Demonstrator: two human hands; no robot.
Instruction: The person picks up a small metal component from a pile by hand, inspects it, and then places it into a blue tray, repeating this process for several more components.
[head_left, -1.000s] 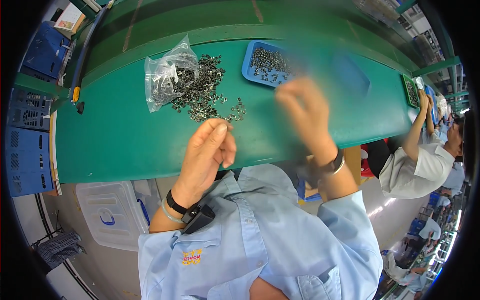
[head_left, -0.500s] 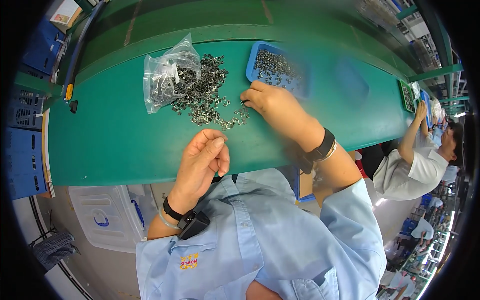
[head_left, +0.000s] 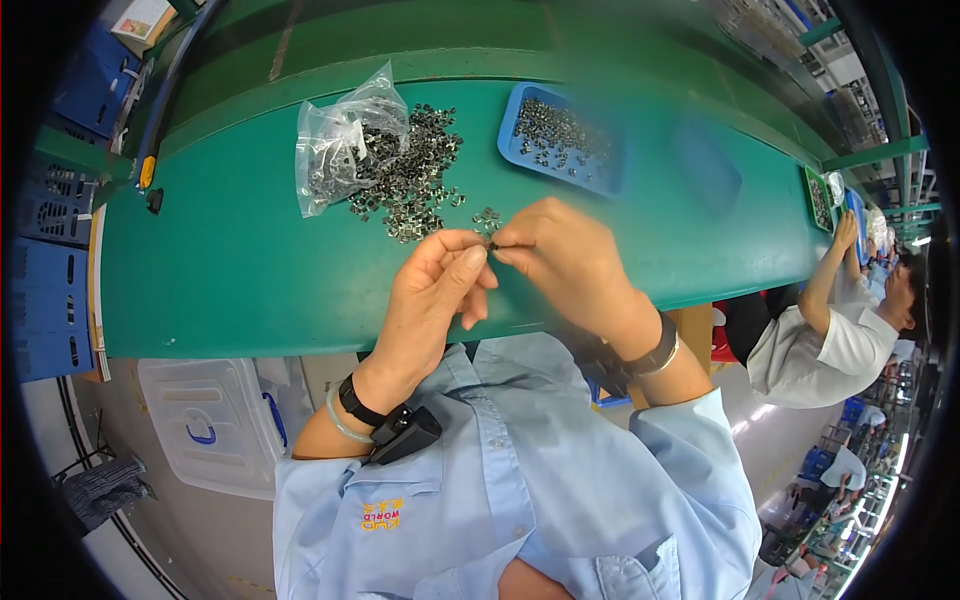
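Note:
My left hand (head_left: pixel 432 295) and my right hand (head_left: pixel 565 258) meet fingertip to fingertip over the green tabletop. Pinched in the right fingers is a small dark part (head_left: pixel 492 246), too small to make out further. The left thumb and index finger press together beside it; whether they grip anything is hidden. Just beyond the fingertips lie a few loose small metal clips (head_left: pixel 487 217). A heap of the same black and silver clips (head_left: pixel 415 180) spreads farther left, partly spilling from a clear plastic bag (head_left: pixel 325 165).
A blue tray (head_left: pixel 510 148) with many small metal parts stands beyond my right hand. Farther right, a co-worker (head_left: pixel 840 325) sits at the same green bench (head_left: pixel 240 285). A lidded clear plastic box (head_left: pixel 205 425) is on the floor at left, near blue crates (head_left: pixel 50 310).
My right hand has come back from the clips toward me, and my left hand has moved up and right to meet it. Fewer loose clips show at the heap's near right edge.

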